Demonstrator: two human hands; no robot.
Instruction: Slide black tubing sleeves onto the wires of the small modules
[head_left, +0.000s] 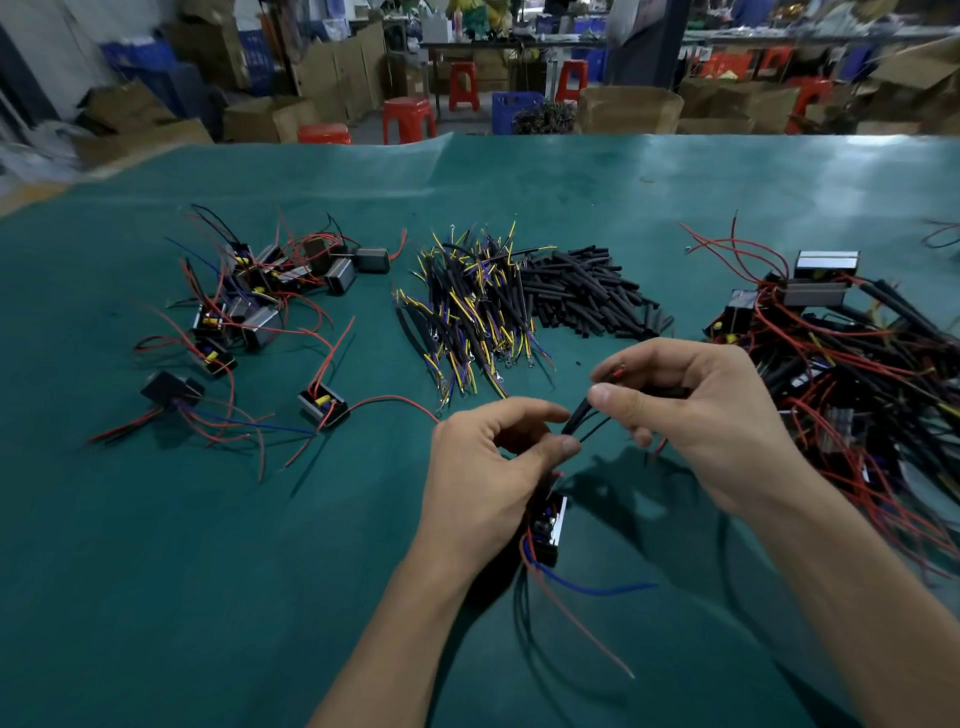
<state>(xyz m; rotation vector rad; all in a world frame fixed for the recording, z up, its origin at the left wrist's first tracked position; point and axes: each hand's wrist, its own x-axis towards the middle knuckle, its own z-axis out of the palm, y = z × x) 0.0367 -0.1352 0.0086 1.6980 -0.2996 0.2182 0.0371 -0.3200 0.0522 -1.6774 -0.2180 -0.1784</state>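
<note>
Two bare hands work above a desk (156, 571) covered in dark green matting. Nearest the camera, a small black box-shaped module (549, 530) hangs under the left hand (483, 467), which grips it against the palm; its loose red wire (582, 629) and blue wire (597, 590) trail down toward the desk. The left thumb and forefinger are curled close to the lower end of a black tubing sleeve (582, 415). The right hand (701, 410) pinches the sleeve's upper part between thumb and fingers, a red wire tip (618, 370) showing at the fingertips. Farther back, left, lies a loose scatter of small black modules with red and blue leads (249, 312). At centre sits a heap of yellow and blue wire leads (467, 306), just beside a pile of cut black tubing sleeves (587, 291). At right, a tangle of modules with sleeved wires (841, 364) spreads to the desk's edge. Beyond the desk stand red plastic stools (408, 119) and cardboard boxes (628, 109).
</note>
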